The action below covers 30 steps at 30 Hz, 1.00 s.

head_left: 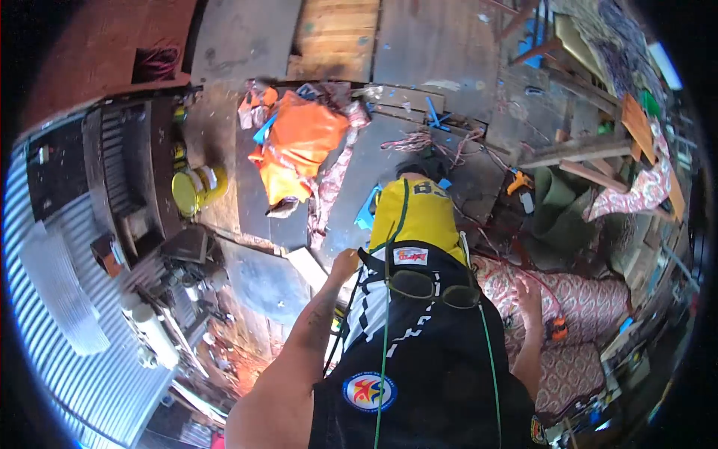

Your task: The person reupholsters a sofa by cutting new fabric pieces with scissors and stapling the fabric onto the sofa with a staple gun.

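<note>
Seen from above, my left hand is at the left hem of the black shirt, its fingers closed; whether cloth is between them is too small to tell. My right hand hangs at my right side with its fingers apart, over the red patterned cushion. Glasses on a green cord hang in front of my chest. Below the shirt show yellow shorts. An orange cloth lies in a heap on the floor ahead of me.
A yellow bucket stands at the left near a wooden shelf. Ropes, an orange tool and a wooden frame are ahead and to the right. An orange tape measure rests on the cushion.
</note>
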Tool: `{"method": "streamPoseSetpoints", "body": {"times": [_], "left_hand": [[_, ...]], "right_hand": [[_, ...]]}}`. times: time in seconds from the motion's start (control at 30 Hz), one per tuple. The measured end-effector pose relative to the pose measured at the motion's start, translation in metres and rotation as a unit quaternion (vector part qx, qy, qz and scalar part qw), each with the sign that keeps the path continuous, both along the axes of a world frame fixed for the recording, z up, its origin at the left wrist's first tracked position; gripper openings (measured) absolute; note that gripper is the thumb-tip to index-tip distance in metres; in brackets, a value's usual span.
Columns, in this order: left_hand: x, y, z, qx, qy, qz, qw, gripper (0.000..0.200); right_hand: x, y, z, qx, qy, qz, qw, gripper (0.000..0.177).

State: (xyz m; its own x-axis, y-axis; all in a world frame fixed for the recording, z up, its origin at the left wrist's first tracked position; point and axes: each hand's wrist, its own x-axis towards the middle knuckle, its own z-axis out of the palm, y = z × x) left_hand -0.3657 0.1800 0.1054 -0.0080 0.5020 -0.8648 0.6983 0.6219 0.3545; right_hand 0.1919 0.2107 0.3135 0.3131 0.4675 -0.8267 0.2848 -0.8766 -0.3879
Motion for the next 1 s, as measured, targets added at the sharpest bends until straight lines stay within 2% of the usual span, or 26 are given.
{"method": "streamPoseSetpoints", "body": {"times": [0.07,0.13,0.2,0.23,0.27,0.3,0.33,0.4,0.43,0.47,0.5,0.53,0.57,0.6,0.63,0.67,0.73,0.8,0.87,0.93,1.0], "left_hand": [[0.011,0.009,0.011,0.005,-0.020,0.040,0.999,0.032],[0.007,0.005,0.005,0.019,0.002,0.060,0.998,0.030],[-0.004,0.000,-0.005,0.065,0.004,0.079,0.995,0.028],[-0.015,0.002,-0.006,0.078,-0.002,0.054,0.996,0.029],[-0.031,0.002,-0.014,0.051,-0.067,0.061,0.995,0.029],[-0.043,0.009,-0.010,0.099,-0.046,0.008,0.994,0.029],[-0.051,0.026,-0.004,0.148,-0.034,-0.055,0.987,0.028],[-0.066,0.072,0.012,0.081,0.006,-0.060,0.995,0.026],[-0.071,0.097,0.017,0.121,-0.002,-0.106,0.987,0.026],[-0.076,0.126,0.025,0.163,-0.018,-0.159,0.974,0.026],[-0.074,0.161,0.043,0.192,-0.028,-0.135,0.972,0.029],[-0.035,0.223,0.032,0.199,-0.078,-0.209,0.954,0.029],[-0.044,0.254,0.026,0.193,-0.108,-0.275,0.936,0.029],[-0.146,0.296,0.010,0.187,-0.144,-0.347,0.907,0.029],[-0.088,0.390,-0.020,0.176,-0.180,-0.423,0.871,0.028],[-0.014,0.448,-0.039,0.163,-0.206,-0.487,0.833,0.028],[0.049,0.498,-0.056,0.146,-0.215,-0.571,0.779,0.028],[0.092,0.550,-0.062,0.155,-0.191,-0.605,0.757,0.028],[0.114,0.606,-0.052,0.172,-0.149,-0.616,0.754,0.027],[0.139,0.642,-0.024,0.195,-0.099,-0.621,0.753,0.027],[0.156,0.671,-0.010,0.215,-0.047,-0.615,0.757,0.027]], "right_hand": [[-0.003,-0.006,-0.014,-0.012,0.066,-0.056,0.996,0.038],[-0.013,-0.025,-0.029,0.023,0.059,-0.037,0.997,0.037],[-0.027,-0.036,-0.023,-0.037,0.071,-0.057,0.995,0.042],[-0.027,-0.058,-0.033,-0.046,0.069,-0.059,0.995,0.044],[-0.026,-0.080,-0.047,-0.056,0.066,-0.065,0.994,0.046],[-0.041,-0.084,-0.036,0.018,-0.039,0.081,0.996,0.046],[-0.056,-0.083,-0.018,-0.003,-0.016,0.073,0.997,0.044],[-0.073,-0.122,-0.025,-0.070,0.039,-0.136,0.987,0.042],[-0.087,-0.123,-0.020,-0.086,-0.012,-0.111,0.990,0.041],[-0.096,-0.162,-0.047,-0.039,-0.069,-0.086,0.993,0.043],[-0.112,-0.190,-0.069,0.019,-0.110,-0.080,0.990,0.040],[-0.130,-0.178,-0.058,-0.007,-0.100,-0.061,0.993,0.035],[-0.157,-0.197,-0.082,0.139,-0.230,0.094,0.959,0.031],[-0.186,-0.185,-0.084,0.055,-0.138,-0.167,0.975,0.029],[-0.225,-0.204,-0.138,0.101,-0.250,-0.134,0.954,0.015],[-0.254,-0.176,-0.124,0.000,-0.285,-0.048,0.957,0.015],[-0.311,-0.118,-0.103,0.019,-0.260,-0.253,0.931,0.020],[-0.360,-0.064,-0.065,-0.091,-0.138,-0.392,0.905,0.034],[-0.425,-0.041,-0.071,-0.010,-0.112,-0.418,0.901,0.040],[-0.486,-0.033,-0.048,-0.007,-0.081,-0.441,0.894,0.043],[-0.572,-0.038,-0.096,0.037,-0.118,-0.545,0.830,0.042]]}}
